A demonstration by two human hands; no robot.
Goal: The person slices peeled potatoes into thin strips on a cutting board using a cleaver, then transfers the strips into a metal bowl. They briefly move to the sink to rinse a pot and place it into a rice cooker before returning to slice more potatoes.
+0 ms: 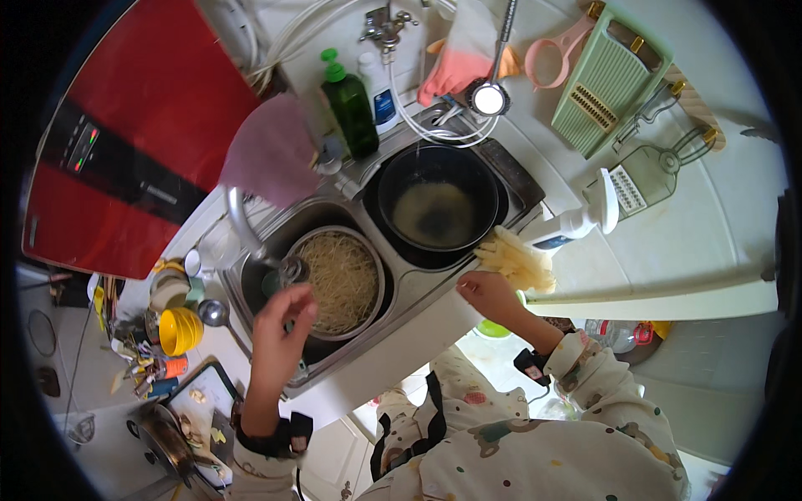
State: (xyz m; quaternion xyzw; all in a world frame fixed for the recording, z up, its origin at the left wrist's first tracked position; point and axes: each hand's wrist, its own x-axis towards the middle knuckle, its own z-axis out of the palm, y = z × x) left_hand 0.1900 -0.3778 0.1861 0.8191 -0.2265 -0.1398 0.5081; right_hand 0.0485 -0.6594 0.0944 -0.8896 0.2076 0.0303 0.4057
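Observation:
My left hand (285, 325) is raised beside the faucet (291, 268) over the left sink, fingers bent, with nothing plainly seen in it. Below it, a round metal pot (341, 282) full of pale, thin strands, perhaps bean sprouts, sits in the left basin. My right hand (485, 294) hovers near the front edge of the counter, fingers curled; whether a small thing is pinched there cannot be told. Close above it lies a yellowish rubber glove (517, 260). A black pan (438, 197) holding cloudy liquid rests over the right basin.
A white spray bottle (576, 219) stands right of the pan. Behind the sinks are a green pump bottle (351, 113) and a hanging pot brush (489, 97). Yellow bowls (180, 330), a ladle (214, 313) and a cutting board (203, 407) with food pieces are at the left.

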